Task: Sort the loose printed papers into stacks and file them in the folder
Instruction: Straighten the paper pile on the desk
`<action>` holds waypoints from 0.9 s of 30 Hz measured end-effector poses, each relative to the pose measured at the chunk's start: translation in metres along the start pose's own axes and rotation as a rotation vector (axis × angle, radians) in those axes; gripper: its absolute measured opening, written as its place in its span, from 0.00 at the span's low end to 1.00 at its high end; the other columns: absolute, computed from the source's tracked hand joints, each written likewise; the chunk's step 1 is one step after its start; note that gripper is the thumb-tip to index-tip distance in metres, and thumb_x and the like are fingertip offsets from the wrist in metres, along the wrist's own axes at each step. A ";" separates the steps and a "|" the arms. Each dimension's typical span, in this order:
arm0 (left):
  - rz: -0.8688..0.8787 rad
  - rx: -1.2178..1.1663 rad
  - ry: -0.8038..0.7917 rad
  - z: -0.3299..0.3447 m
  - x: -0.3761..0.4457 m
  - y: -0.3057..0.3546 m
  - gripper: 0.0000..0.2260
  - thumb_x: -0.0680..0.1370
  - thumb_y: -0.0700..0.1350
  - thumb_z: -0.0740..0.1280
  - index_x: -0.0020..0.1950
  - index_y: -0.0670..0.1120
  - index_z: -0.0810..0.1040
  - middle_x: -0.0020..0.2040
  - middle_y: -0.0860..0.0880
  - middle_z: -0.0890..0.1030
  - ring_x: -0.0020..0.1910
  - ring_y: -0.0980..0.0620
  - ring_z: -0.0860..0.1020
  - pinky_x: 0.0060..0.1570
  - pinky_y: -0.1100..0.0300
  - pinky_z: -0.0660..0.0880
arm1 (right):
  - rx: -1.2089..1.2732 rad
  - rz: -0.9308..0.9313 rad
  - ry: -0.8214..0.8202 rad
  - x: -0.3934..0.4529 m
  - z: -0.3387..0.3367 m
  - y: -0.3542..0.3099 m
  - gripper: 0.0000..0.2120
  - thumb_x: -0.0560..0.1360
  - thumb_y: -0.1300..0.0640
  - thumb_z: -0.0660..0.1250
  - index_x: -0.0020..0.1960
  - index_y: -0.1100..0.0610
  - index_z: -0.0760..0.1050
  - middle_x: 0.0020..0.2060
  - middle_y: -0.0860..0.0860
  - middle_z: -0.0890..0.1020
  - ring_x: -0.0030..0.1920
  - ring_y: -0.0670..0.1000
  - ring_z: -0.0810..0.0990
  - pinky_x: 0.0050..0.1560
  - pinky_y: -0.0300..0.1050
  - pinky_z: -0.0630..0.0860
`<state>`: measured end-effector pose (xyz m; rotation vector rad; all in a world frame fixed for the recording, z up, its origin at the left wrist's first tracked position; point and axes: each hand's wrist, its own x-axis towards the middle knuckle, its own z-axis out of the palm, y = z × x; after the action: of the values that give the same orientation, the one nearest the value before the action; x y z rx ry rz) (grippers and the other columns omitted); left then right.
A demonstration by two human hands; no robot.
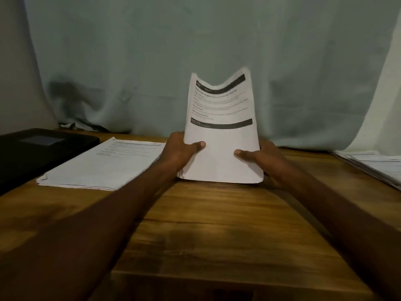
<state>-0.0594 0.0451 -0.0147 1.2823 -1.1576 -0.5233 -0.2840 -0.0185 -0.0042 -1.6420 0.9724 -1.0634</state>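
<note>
Print on upright paper bundle (220, 131) too blurred; no text readable anywhere.

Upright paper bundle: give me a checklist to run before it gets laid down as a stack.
1. Left hand grips the upright paper bundle at its side: ok.
2. Right hand grips the other side: ok.
3. Bottom edge rests on the wooden table: ok.
4. Top edge straight: not ok, it sags.
5. Sheets squared: cannot tell.
6. Flat paper stack lies apart on the left: ok.
</note>
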 end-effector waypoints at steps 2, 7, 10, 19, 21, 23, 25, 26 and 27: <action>-0.023 -0.027 -0.033 -0.002 0.002 -0.001 0.19 0.78 0.48 0.75 0.67 0.44 0.79 0.56 0.51 0.83 0.54 0.49 0.83 0.52 0.54 0.80 | 0.135 0.001 0.012 -0.002 0.002 -0.002 0.22 0.75 0.53 0.76 0.66 0.58 0.78 0.54 0.54 0.87 0.50 0.54 0.88 0.45 0.48 0.85; -0.116 -0.026 -0.095 -0.014 0.010 0.005 0.20 0.80 0.50 0.73 0.68 0.43 0.78 0.60 0.47 0.84 0.56 0.46 0.83 0.57 0.49 0.80 | 0.325 0.150 0.077 0.003 -0.007 -0.002 0.12 0.80 0.54 0.70 0.62 0.58 0.79 0.51 0.57 0.87 0.51 0.60 0.87 0.44 0.53 0.83; -0.112 -0.007 -0.093 -0.016 0.007 0.010 0.18 0.80 0.48 0.72 0.67 0.41 0.79 0.60 0.46 0.83 0.52 0.48 0.82 0.52 0.54 0.79 | 0.311 0.202 0.054 0.002 -0.007 0.002 0.12 0.80 0.60 0.69 0.63 0.58 0.79 0.53 0.57 0.87 0.53 0.59 0.86 0.46 0.52 0.82; -0.060 0.071 0.056 -0.069 -0.016 0.004 0.15 0.78 0.44 0.75 0.63 0.43 0.82 0.53 0.51 0.84 0.45 0.55 0.83 0.40 0.63 0.77 | 0.395 0.243 -0.007 -0.009 0.028 -0.002 0.16 0.76 0.63 0.73 0.63 0.61 0.79 0.50 0.54 0.88 0.51 0.54 0.86 0.40 0.45 0.84; -0.078 0.097 0.095 -0.094 -0.020 0.008 0.15 0.78 0.44 0.75 0.63 0.42 0.81 0.50 0.50 0.84 0.44 0.54 0.82 0.40 0.62 0.76 | 0.433 0.252 -0.036 -0.012 0.049 -0.009 0.15 0.76 0.64 0.72 0.63 0.62 0.79 0.52 0.56 0.87 0.51 0.55 0.86 0.40 0.46 0.85; -0.103 0.115 0.153 -0.125 -0.021 0.011 0.14 0.77 0.42 0.76 0.61 0.43 0.82 0.51 0.48 0.84 0.44 0.51 0.83 0.40 0.60 0.78 | 0.446 0.254 -0.067 -0.012 0.076 -0.019 0.13 0.77 0.66 0.71 0.62 0.63 0.79 0.55 0.58 0.86 0.53 0.57 0.86 0.42 0.49 0.86; -0.136 0.108 0.192 -0.158 -0.022 0.011 0.15 0.75 0.40 0.77 0.62 0.44 0.82 0.52 0.47 0.85 0.48 0.47 0.84 0.46 0.54 0.83 | 0.446 0.251 -0.080 -0.011 0.104 -0.028 0.09 0.78 0.67 0.69 0.58 0.63 0.79 0.56 0.60 0.85 0.55 0.58 0.86 0.50 0.52 0.85; -0.154 0.092 0.214 -0.175 -0.024 0.010 0.16 0.75 0.39 0.77 0.62 0.44 0.82 0.53 0.46 0.85 0.50 0.45 0.85 0.51 0.50 0.83 | 0.448 0.256 -0.086 -0.009 0.121 -0.034 0.06 0.79 0.68 0.68 0.55 0.63 0.79 0.56 0.60 0.85 0.56 0.59 0.85 0.54 0.54 0.84; -0.169 0.070 0.236 -0.191 -0.025 0.010 0.17 0.74 0.37 0.77 0.62 0.45 0.82 0.54 0.45 0.85 0.52 0.45 0.84 0.55 0.48 0.83 | 0.453 0.267 -0.092 -0.008 0.135 -0.039 0.04 0.80 0.68 0.67 0.53 0.63 0.78 0.57 0.60 0.85 0.56 0.59 0.85 0.55 0.54 0.84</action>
<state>0.0957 0.1571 0.0100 1.4684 -0.8824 -0.4439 -0.1541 0.0361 0.0042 -1.1451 0.7927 -0.9342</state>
